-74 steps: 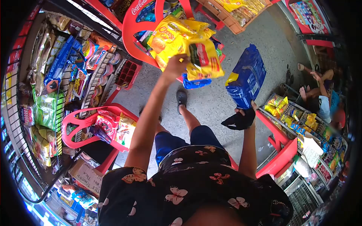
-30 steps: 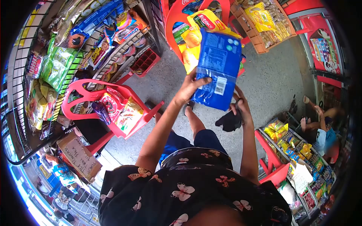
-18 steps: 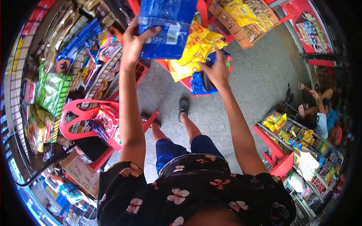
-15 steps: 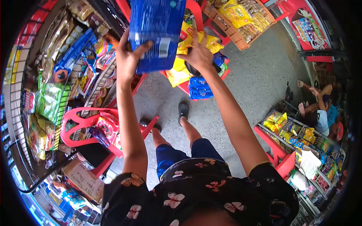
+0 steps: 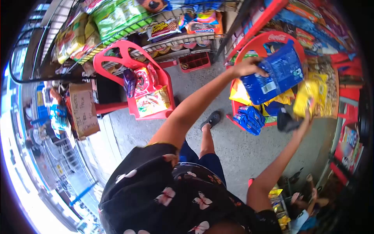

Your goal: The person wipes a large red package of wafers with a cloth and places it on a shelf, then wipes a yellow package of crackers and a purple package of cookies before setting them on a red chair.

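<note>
My left hand (image 5: 248,68) is closed on the left edge of a large blue plastic pack (image 5: 274,74) with a white barcode label. The pack is tilted above a red plastic chair (image 5: 269,39). To the right, my right hand (image 5: 306,120) is closed on a smaller yellow pack (image 5: 306,99), blurred by motion. Beside that hand is a dark blurred thing (image 5: 287,121) whose kind I cannot make out. Blue packets (image 5: 250,119) and yellow packs (image 5: 239,93) lie on the chair seat, partly hidden by the blue pack.
A second red chair (image 5: 164,80) at left bears several packets. Wire shelves (image 5: 144,33) full of bagged goods run along the top. A marked cardboard box (image 5: 83,111) stands at far left. An orange crate (image 5: 333,89) is at right. A seated person (image 5: 304,210) shows lower right.
My view has turned left, bringing the second chair and shelves nearer the middle. My right hand, open and empty before, now has the yellow pack. My left hand keeps the blue pack.
</note>
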Demonstrator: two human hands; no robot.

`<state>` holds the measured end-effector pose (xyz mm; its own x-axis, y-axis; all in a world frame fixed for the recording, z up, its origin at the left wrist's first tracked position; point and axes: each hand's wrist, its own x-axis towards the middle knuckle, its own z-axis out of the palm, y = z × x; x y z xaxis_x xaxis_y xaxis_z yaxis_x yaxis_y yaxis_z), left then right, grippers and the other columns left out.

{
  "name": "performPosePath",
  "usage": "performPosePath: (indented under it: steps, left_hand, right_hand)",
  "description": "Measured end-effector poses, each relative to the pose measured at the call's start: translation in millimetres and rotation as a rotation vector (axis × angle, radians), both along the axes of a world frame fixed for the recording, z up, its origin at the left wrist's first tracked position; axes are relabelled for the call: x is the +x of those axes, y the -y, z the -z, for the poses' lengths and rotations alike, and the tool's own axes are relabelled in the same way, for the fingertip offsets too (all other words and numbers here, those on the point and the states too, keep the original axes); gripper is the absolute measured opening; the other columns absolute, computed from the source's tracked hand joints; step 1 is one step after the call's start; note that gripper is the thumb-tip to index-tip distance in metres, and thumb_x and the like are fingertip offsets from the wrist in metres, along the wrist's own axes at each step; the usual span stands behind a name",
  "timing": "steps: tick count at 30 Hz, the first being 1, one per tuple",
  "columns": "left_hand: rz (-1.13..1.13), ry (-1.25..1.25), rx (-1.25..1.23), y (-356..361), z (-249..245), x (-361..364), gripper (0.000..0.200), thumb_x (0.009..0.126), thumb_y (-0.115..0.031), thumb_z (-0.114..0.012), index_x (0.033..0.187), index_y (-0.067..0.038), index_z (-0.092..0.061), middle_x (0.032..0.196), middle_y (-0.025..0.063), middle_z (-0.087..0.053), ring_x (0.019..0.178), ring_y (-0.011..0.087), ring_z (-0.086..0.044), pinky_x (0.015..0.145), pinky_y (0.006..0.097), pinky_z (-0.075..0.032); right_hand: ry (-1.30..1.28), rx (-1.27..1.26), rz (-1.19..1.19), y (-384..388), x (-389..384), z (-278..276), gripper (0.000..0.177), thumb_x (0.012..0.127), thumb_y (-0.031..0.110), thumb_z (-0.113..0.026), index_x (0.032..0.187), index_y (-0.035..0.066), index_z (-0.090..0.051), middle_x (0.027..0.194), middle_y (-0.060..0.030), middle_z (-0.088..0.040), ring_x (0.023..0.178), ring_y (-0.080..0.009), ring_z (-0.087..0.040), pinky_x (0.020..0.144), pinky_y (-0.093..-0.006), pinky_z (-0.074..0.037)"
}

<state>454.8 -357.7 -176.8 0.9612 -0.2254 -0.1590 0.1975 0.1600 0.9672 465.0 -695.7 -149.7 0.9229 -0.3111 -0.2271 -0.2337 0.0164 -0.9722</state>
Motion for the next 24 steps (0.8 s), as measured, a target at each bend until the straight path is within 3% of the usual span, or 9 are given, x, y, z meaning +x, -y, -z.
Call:
performPosePath:
  steps: [3,5,9,13,15,17,19,22,24]
  left_hand:
    - [0.008,0.014,0.149,18.2,48.8,46.4,0.064,0.069,-0.031,-0.076,0.124,-0.005,-0.055,0.112,0.0139,-0.062,0.106,0.0251,-0.058,0.093,0.0345,-0.044]
    - [0.063,0.121,0.576,24.3,66.3,62.0,0.067,0.069,-0.036,-0.075,0.126,-0.007,-0.054,0.116,0.0178,-0.060,0.107,0.0319,-0.058,0.094,0.0380,-0.043]
    - [-0.165,0.246,0.859,31.3,33.1,44.4,0.057,0.078,-0.037,-0.066,0.126,-0.010,-0.054,0.125,0.0201,-0.052,0.115,0.0358,-0.052,0.100,0.0422,-0.040]
    - [-0.327,0.589,1.313,31.5,61.4,22.4,0.051,0.079,-0.027,-0.065,0.126,-0.011,-0.053,0.125,0.0185,-0.051,0.114,0.0357,-0.052,0.100,0.0432,-0.039]
    - [-0.405,0.640,1.254,19.0,55.8,4.1,0.050,0.079,-0.026,-0.064,0.126,-0.010,-0.053,0.130,0.0178,-0.048,0.115,0.0363,-0.051,0.099,0.0426,-0.040]
    - [-0.214,0.425,0.716,-9.0,26.5,-41.0,0.050,0.079,-0.029,-0.064,0.123,-0.009,-0.055,0.128,0.0196,-0.050,0.115,0.0362,-0.052,0.097,0.0416,-0.042]
    - [-0.056,0.068,0.658,-45.8,18.9,-100.6,0.051,0.078,-0.033,-0.066,0.121,-0.008,-0.058,0.123,0.0214,-0.055,0.112,0.0361,-0.054,0.096,0.0415,-0.044]
    - [-0.035,-0.274,0.756,-111.9,94.1,-213.3,0.076,0.074,-0.055,-0.067,0.128,-0.003,-0.052,0.127,0.0233,-0.053,0.120,0.0319,-0.051,0.099,0.0422,-0.042]
    - [-0.026,-0.870,0.227,-156.4,78.8,-282.0,0.079,0.077,-0.060,-0.064,0.130,-0.003,-0.048,0.126,0.0195,-0.055,0.117,0.0259,-0.054,0.095,0.0407,-0.047]
  right_hand:
    - [-0.093,-0.024,0.144,58.0,-72.8,-9.2,0.053,0.081,0.035,-0.064,0.122,0.004,-0.049,0.111,-0.0092,-0.056,0.091,-0.0201,-0.059,0.073,-0.0313,-0.049]
    - [-0.272,0.008,0.055,89.8,-128.8,-13.5,0.050,0.081,0.038,-0.065,0.116,0.006,-0.051,0.099,-0.0042,-0.057,0.078,-0.0128,-0.057,0.062,-0.0257,-0.046]
    - [-0.547,-0.043,-0.028,64.5,-220.0,-21.2,0.044,0.080,0.038,-0.063,0.111,0.008,-0.052,0.083,0.0003,-0.054,0.058,-0.0095,-0.050,0.049,-0.0230,-0.041]
    - [-0.636,-0.040,-0.524,6.1,-242.6,-9.0,0.056,0.079,0.028,-0.063,0.125,0.003,-0.047,0.096,-0.0072,-0.058,0.074,-0.0147,-0.058,0.068,-0.0271,-0.050]
    - [-0.539,-0.038,-0.629,-41.2,-249.5,13.5,0.062,0.074,0.017,-0.069,0.128,0.000,-0.044,0.109,-0.0091,-0.055,0.096,-0.0191,-0.056,0.083,-0.0330,-0.049]
    - [-0.419,-0.072,-0.761,-85.5,-254.6,39.4,0.062,0.069,0.011,-0.074,0.125,0.001,-0.048,0.116,-0.0108,-0.053,0.109,-0.0241,-0.052,0.092,-0.0377,-0.045]
    - [-0.149,-0.477,-1.080,-139.0,-245.2,35.8,0.064,0.066,0.011,-0.077,0.123,0.005,-0.050,0.122,-0.0155,-0.050,0.115,-0.0297,-0.050,0.100,-0.0386,-0.039]
    - [0.096,-0.579,-1.272,-223.8,-239.7,28.5,0.065,0.058,0.014,-0.078,0.119,0.013,-0.055,0.118,-0.0183,-0.049,0.113,-0.0383,-0.051,0.088,-0.0426,-0.048]
    - [0.175,-0.478,-1.382,-268.2,-239.6,29.5,0.065,0.057,0.016,-0.078,0.118,0.015,-0.056,0.123,-0.0191,-0.046,0.110,-0.0398,-0.053,0.085,-0.0436,-0.050]
